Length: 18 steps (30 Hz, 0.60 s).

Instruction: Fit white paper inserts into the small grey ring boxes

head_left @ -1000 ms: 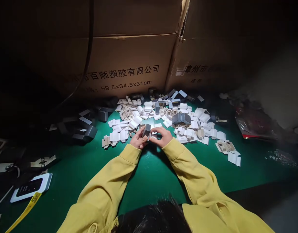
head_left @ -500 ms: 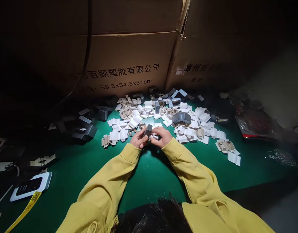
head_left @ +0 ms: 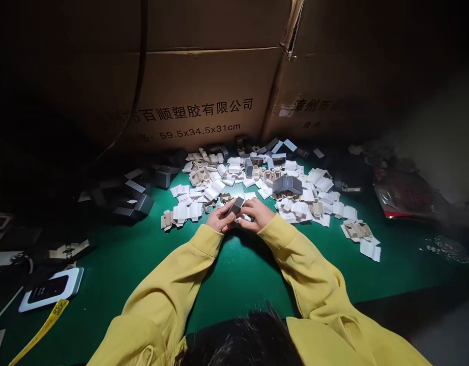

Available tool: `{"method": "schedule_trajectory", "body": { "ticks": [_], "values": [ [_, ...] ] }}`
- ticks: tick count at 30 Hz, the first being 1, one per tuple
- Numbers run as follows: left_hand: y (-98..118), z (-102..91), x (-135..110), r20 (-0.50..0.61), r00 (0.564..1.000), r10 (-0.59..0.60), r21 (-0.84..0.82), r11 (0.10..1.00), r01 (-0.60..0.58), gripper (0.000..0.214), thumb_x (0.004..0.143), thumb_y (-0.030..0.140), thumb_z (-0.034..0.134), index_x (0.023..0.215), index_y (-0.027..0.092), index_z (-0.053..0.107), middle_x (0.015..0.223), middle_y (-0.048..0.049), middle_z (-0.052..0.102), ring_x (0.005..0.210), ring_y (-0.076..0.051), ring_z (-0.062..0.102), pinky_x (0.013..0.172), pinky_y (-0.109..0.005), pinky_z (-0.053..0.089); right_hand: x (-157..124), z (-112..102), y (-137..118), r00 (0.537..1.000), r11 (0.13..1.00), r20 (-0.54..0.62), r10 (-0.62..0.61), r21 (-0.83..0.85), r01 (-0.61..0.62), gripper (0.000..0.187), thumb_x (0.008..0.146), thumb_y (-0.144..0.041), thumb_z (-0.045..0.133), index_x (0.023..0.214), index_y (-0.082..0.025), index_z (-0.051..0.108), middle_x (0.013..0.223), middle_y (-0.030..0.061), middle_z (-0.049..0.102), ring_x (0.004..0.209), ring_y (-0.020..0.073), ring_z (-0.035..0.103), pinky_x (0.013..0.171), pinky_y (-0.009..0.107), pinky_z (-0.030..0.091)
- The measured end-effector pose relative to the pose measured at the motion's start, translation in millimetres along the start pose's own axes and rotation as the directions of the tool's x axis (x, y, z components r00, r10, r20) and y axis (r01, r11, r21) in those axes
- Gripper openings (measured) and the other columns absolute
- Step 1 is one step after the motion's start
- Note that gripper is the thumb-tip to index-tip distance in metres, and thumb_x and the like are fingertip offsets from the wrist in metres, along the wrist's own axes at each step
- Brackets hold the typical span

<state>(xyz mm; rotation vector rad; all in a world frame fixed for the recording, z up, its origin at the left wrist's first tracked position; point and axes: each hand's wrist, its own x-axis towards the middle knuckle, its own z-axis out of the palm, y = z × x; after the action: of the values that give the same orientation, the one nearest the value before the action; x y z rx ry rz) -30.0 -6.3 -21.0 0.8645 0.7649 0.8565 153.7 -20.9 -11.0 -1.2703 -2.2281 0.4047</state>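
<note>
Dark box [head_left: 236, 205]: is sitting tilted between the hands over the green desk [head_left: 234, 300], fingers hiding its lower end.
Left hand [head_left: 218, 219]: its grip is pinching the box.
Right hand [head_left: 262, 214]: is nearing a half-hidden white piece [head_left: 245, 218]; whether its grip is pinching it, I cannot tell.
Card pieces [head_left: 188, 210]: are lying beyond, other dark boxes [head_left: 287, 185] resting among them.
Cartons [head_left: 204, 76]: are blocking the far side, lettering partly sinking into shadow.

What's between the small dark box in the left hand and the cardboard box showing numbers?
The head view shows folded white pieces and several other dark boxes, scattered across the green table between the small dark box and the cardboard box.
</note>
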Motion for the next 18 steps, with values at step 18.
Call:
{"method": "schedule_trajectory", "body": {
  "ticks": [18],
  "values": [
    [-6.6, -1.8, 2.7, 0.013, 0.999, -0.037, -0.148, 0.988, 0.039, 0.066, 0.063, 0.041, 0.088, 0.122, 0.018, 0.071, 0.1, -0.0092, 0.069, 0.089, -0.018, 0.063, 0.066, -0.022, 0.053, 2.9, 2.1, -5.2, 0.992, 0.981, -0.075, -0.104, 0.153, 0.115, 0.009, 0.087, -0.022, 0.059, 0.088, -0.021, 0.067, 0.092, 0.0061, 0.066, 0.088, 0.0207, 0.057, 0.084, 0.037, 0.05]
  ]
}}
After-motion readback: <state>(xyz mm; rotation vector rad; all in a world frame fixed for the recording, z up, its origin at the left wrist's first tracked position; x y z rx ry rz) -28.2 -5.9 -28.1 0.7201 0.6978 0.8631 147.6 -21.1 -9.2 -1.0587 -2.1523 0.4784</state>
